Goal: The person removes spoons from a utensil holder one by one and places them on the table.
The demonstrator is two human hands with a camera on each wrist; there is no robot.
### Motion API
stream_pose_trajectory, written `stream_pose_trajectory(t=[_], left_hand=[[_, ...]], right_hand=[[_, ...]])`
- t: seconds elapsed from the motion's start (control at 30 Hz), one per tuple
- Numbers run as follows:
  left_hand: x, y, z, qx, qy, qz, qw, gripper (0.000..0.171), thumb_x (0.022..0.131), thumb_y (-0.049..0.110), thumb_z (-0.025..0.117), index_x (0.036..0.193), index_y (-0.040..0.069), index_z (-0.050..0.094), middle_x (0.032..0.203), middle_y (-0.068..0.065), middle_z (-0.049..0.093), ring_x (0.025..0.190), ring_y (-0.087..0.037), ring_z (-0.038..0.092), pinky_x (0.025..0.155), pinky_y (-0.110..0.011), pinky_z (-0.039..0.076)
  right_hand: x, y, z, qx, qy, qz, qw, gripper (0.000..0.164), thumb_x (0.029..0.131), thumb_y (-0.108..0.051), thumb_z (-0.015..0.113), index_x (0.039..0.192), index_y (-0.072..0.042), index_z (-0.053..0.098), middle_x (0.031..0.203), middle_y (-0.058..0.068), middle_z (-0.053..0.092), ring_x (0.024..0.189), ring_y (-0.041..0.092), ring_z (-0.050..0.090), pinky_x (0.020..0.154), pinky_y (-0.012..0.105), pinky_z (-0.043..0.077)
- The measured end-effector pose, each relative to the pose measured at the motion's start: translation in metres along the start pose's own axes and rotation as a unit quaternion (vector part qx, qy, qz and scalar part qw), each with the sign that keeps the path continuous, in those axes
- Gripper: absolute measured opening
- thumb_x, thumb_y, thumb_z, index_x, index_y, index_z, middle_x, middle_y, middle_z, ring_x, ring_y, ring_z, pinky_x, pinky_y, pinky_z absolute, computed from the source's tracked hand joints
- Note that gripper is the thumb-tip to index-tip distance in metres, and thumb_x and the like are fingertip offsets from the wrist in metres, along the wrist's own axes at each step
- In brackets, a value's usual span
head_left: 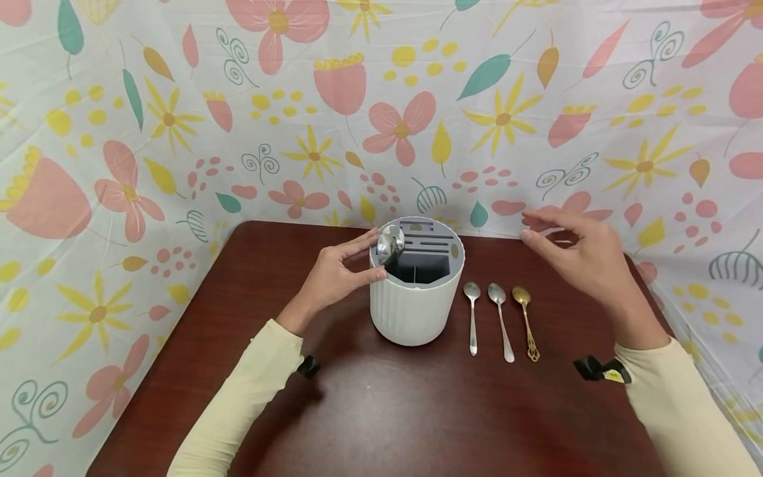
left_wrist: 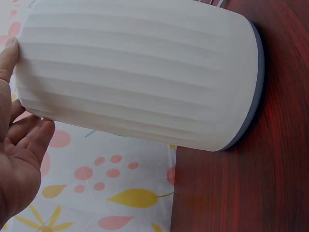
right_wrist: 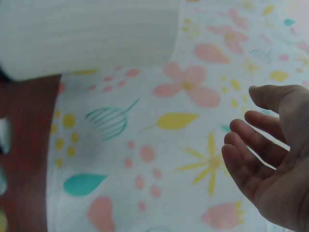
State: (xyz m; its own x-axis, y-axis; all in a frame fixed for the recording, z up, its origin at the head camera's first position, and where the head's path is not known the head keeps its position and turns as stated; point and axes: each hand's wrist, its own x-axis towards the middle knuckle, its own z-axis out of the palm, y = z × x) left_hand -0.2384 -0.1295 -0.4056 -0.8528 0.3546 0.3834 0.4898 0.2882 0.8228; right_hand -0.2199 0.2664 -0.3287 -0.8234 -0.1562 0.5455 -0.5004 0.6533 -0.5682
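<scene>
A white ribbed utensil holder [head_left: 411,318] stands upright on the table, with a grey slotted top insert [head_left: 426,242]. My left hand [head_left: 340,275] grips its left side near the rim, thumb in front and fingers behind. In the left wrist view, fingertips of that hand [left_wrist: 24,159] touch the ribbed wall. Shiny silver spoon bowls [head_left: 390,244] stick up from the holder's left part; their handles are hidden. Raised in the air to the right, my right hand [head_left: 587,255] holds nothing, its fingers loosely extended. Two silver spoons [head_left: 473,318] and a gold spoon [head_left: 527,321] lie side by side between holder and right hand.
The dark reddish-brown table [head_left: 369,411] extends toward me. A floral cloth [head_left: 268,132] hangs close behind its back edge and along the sides. Dark bands [head_left: 308,366] are worn at both wrists. The insert has open compartments [head_left: 430,270] at the front.
</scene>
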Motion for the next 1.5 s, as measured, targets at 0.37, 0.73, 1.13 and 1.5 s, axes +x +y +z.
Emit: stream_pose_trajectory(t=[0.37, 0.73, 1.13, 1.5], left_hand=[[0.001, 0.000, 0.000, -0.001, 0.003, -0.005, 1.0000, 0.068, 0.084, 0.036, 0.086, 0.145, 0.026, 0.059, 0.149, 0.020, 0.053, 0.135, -0.002, 0.052, 0.105, -0.034, 0.050], [0.000, -0.001, 0.000, -0.004, 0.002, 0.003, 1.0000, 0.068, 0.084, 0.034, 0.087, 0.145, 0.024, 0.059, 0.149, 0.018, 0.053, 0.135, -0.005, 0.053, 0.106, -0.037, 0.049], [0.001, -0.002, 0.000, -0.004, 0.001, 0.005, 1.0000, 0.067, 0.084, 0.038, 0.086, 0.145, 0.025, 0.059, 0.150, 0.016, 0.053, 0.133, -0.004, 0.055, 0.107, -0.036, 0.048], [0.001, -0.002, 0.000, -0.007, -0.002, 0.003, 1.0000, 0.067, 0.085, 0.036, 0.085, 0.146, 0.025, 0.058, 0.150, 0.019, 0.051, 0.132, -0.006, 0.056, 0.107, -0.036, 0.049]], right_hand=[[0.030, -0.043, 0.022, 0.105, -0.030, -0.034, 0.993, 0.031, 0.089, -0.004, 0.079, 0.119, -0.008, 0.078, 0.095, -0.019, 0.074, 0.085, -0.001, 0.068, 0.079, 0.011, 0.051], [0.046, -0.073, 0.051, 0.176, -0.092, -0.061, 0.978, 0.031, 0.089, -0.003, 0.077, 0.120, -0.008, 0.077, 0.113, -0.001, 0.076, 0.089, 0.009, 0.069, 0.079, 0.020, 0.053], [0.056, -0.068, 0.084, 0.180, -0.150, -0.022, 0.972, 0.032, 0.095, -0.016, 0.074, 0.126, -0.010, 0.074, 0.115, 0.009, 0.075, 0.100, 0.009, 0.067, 0.079, 0.025, 0.054], [0.060, -0.066, 0.103, 0.178, -0.166, -0.006, 0.970, 0.031, 0.095, -0.017, 0.075, 0.125, -0.008, 0.074, 0.111, 0.009, 0.076, 0.099, 0.009, 0.068, 0.080, 0.025, 0.055]])
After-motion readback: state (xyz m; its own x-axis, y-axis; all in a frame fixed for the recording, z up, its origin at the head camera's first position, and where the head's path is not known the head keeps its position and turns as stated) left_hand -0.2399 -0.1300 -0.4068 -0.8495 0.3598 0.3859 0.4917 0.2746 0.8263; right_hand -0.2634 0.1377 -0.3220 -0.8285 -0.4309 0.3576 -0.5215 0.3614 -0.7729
